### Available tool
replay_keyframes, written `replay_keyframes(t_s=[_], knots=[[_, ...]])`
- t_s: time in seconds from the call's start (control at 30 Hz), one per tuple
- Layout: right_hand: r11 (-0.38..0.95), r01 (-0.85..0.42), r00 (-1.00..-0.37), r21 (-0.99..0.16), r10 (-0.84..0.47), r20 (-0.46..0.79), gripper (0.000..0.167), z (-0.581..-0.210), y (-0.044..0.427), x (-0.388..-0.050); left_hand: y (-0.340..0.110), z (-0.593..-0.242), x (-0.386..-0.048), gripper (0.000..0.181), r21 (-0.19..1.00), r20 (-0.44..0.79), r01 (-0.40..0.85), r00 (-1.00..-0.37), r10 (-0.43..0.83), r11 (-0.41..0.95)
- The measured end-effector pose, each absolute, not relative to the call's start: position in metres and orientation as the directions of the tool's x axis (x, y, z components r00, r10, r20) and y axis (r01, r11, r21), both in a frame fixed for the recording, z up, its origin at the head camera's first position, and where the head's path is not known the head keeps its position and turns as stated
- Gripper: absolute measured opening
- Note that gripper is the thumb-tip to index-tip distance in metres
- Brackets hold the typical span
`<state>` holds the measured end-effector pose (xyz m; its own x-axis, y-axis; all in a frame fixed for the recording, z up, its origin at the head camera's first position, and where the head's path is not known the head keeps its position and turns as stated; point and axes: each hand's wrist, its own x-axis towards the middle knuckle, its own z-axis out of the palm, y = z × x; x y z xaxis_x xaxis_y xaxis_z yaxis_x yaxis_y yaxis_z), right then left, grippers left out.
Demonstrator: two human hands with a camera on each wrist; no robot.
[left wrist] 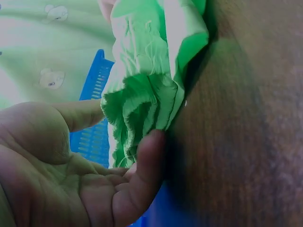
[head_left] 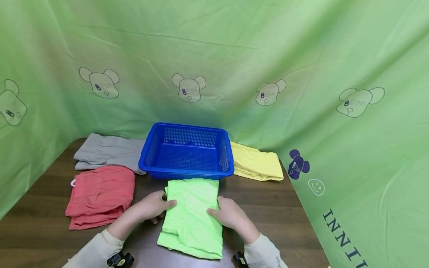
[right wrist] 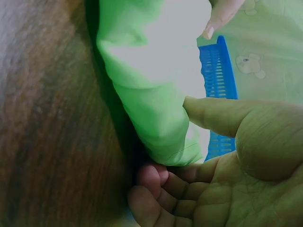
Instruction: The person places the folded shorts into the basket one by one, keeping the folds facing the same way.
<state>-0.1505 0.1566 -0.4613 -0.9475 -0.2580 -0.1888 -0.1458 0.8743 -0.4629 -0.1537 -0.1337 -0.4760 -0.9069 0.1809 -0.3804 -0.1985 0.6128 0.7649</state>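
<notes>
A folded bright green garment (head_left: 194,219) lies on the table just in front of the blue basket (head_left: 187,174). The left hand (head_left: 152,206) grips its left edge, thumb on top and fingers at the side and under. At the right edge, the right hand (head_left: 231,214) holds it the same way, thumb on top. In the left wrist view, the left hand (left wrist: 71,165) pinches the gathered, layered end of the green cloth (left wrist: 142,52). The right wrist view has the right hand (right wrist: 227,156) with fingers curled under the smooth folded side of the cloth (right wrist: 147,85).
Folded red shorts (head_left: 100,195) lie at the left, with folded grey cloth (head_left: 110,150) behind them. Folded yellow cloth (head_left: 258,163) is right of the basket. A green curtain (head_left: 214,56) with bear prints hangs behind the wooden table (head_left: 275,212).
</notes>
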Motion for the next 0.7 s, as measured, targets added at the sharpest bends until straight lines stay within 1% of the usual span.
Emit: replay_keyframes(t_s=[0.13, 0.23, 0.33, 0.43, 0.53, 0.63, 0.7], knots=[[0.876, -0.157, -0.945, -0.456, -0.268, -0.190, 0.057, -0.461, 0.157, -0.151, -0.133, -0.474, -0.155, 0.048, 0.743, -0.311, -0.107, -0.929, 0.199, 0.661], [0.877, -0.164, -0.943, -0.452, -0.273, -0.187, 0.058, -0.462, 0.158, -0.151, -0.132, -0.472, -0.155, 0.051, 0.741, -0.264, -0.059, -0.941, 0.210, 0.669], [0.874, -0.169, -0.943, -0.455, -0.278, -0.185, 0.057, -0.462, 0.158, -0.152, -0.131, -0.472, -0.154, 0.056, 0.789, -0.265, -0.091, -0.943, 0.203, 0.608], [0.873, -0.167, -0.943, -0.458, -0.278, -0.185, 0.055, -0.462, 0.158, -0.152, -0.130, -0.474, -0.153, 0.056, 0.849, -0.294, -0.157, -0.934, 0.204, 0.504], [0.873, -0.160, -0.945, -0.461, -0.271, -0.184, 0.050, -0.463, 0.158, -0.152, -0.128, -0.475, -0.153, 0.055, 0.881, -0.322, -0.213, -0.925, 0.202, 0.423], [0.863, -0.151, -0.946, -0.482, -0.267, -0.182, 0.047, -0.463, 0.159, -0.153, -0.125, -0.475, -0.154, 0.055, 0.885, -0.339, -0.247, -0.923, 0.183, 0.395], [0.842, -0.131, -0.945, -0.523, -0.265, -0.190, 0.046, -0.462, 0.161, -0.154, -0.123, -0.475, -0.154, 0.056, 0.888, -0.342, -0.259, -0.924, 0.170, 0.379]])
